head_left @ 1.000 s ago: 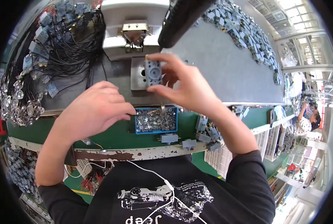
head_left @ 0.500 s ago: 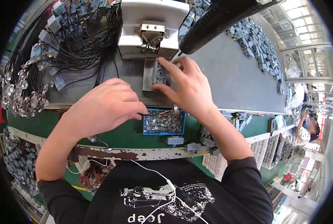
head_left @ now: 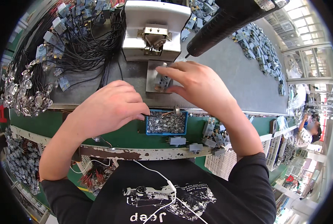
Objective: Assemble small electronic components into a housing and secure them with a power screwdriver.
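My left hand [head_left: 112, 108] is closed, pinching a thin dark cable [head_left: 162, 114] between thumb and fingers. At the cable's end, a round silvery metal cap [head_left: 177, 111] hangs over the near edge of the bench. Over a flat metal plate [head_left: 151, 74], my right hand [head_left: 202, 82] has its thumb and fingers around a small grey plastic block [head_left: 164, 82]. The block looks tilted and slightly blurred, and the fingers cover part of it. Just beyond the plate stands a white machine [head_left: 151, 18] with a metal clamp-like head [head_left: 155, 39].
Below the cable lies a blue tray [head_left: 166, 133] of small metal pieces. Black cables [head_left: 95, 48] with grey blocks and metal caps crowd the left. A thick black tube [head_left: 218, 31] slants overhead. Grey blocks [head_left: 261, 52] pile at the right; a few [head_left: 177, 140] sit near my body.
My right hand has gripped the grey block and turned it, so its round-marked face no longer shows. The left hand keeps its hold on the cable. The whole view has shifted slightly.
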`<state>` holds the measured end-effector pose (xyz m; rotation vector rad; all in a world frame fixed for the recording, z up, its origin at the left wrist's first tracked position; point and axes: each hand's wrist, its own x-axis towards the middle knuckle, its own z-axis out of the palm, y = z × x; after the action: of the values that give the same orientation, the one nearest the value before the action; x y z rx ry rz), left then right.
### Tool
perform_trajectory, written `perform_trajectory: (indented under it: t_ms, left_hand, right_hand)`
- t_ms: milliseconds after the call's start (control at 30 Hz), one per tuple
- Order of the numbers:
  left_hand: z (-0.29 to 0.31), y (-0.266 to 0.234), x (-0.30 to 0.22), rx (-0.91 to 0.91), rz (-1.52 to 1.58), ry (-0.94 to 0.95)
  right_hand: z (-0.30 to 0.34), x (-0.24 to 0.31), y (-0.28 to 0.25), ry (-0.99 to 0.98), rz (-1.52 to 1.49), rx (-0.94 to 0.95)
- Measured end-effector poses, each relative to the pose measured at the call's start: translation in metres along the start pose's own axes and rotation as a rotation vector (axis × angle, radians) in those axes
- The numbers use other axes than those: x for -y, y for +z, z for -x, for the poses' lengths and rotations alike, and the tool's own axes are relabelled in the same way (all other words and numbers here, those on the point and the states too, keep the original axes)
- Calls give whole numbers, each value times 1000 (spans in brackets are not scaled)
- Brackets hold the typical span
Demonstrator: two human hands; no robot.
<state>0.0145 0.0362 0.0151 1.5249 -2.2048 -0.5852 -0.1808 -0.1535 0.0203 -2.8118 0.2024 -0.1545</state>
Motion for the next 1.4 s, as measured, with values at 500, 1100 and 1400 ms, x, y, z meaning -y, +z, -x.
perform_trajectory:
  t_ms: [500,1100,1400]
  left_hand:
    - [-1,2,2,-31,2,18]
    - [-26,-28,16,84,178,-201]
    - [-31,0,-4,-325,83,-106]
  right_hand:
    - [0,6,48,179,-93,-243]
    - [11,14,-28,308,-590,309]
    - [47,17,19,237,-638,-390]
